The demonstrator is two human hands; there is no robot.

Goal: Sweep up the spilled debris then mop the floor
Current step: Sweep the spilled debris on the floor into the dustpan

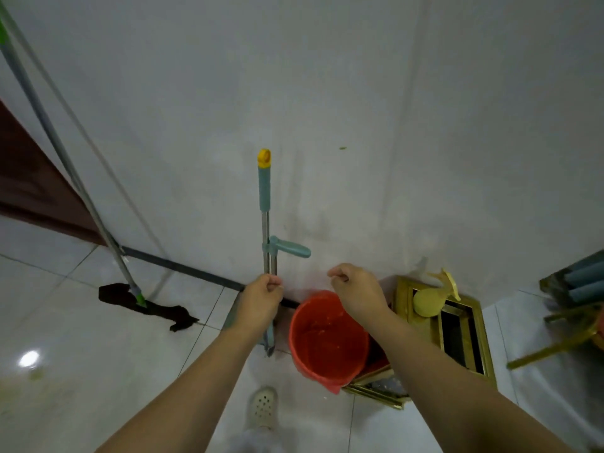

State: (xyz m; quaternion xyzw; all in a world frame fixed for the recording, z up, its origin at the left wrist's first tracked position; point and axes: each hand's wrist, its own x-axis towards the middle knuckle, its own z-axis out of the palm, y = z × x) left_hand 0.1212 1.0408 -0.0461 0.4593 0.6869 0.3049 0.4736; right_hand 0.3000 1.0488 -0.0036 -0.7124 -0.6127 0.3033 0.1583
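Landmark: red bucket (328, 335), standing on the white tiled floor (65, 371) at the foot of the wall (327, 93).
Right of the bucket: a gold-framed box (457, 325) touching the bucket's side, with a yellowish spray bottle (431, 297) resting on its top edge.
Far right of the bucket: part of a gold-legged stool or rack (562, 335); what it is cannot be told.
Far left of the bucket: a second mop with a grey pole (65, 158) leaning on the wall, its dark cloth head (147, 308) spread flat on the floor.
Below the bucket: a pale perforated shoe (263, 408) on the tiles.
In the way: the bucket and box crowd the wall just right of the squeeze mop.
Squeeze mop (266, 223): upright against the wall, just left of the bucket; metal shaft, teal grip, yellow cap on top, teal lever sticking out to the right; its lower end is hidden behind the left wrist.
Left hand (261, 300): fingers curled round the mop shaft below the lever.
Right hand (356, 289): above the bucket rim, fingers loosely curled, holding nothing.
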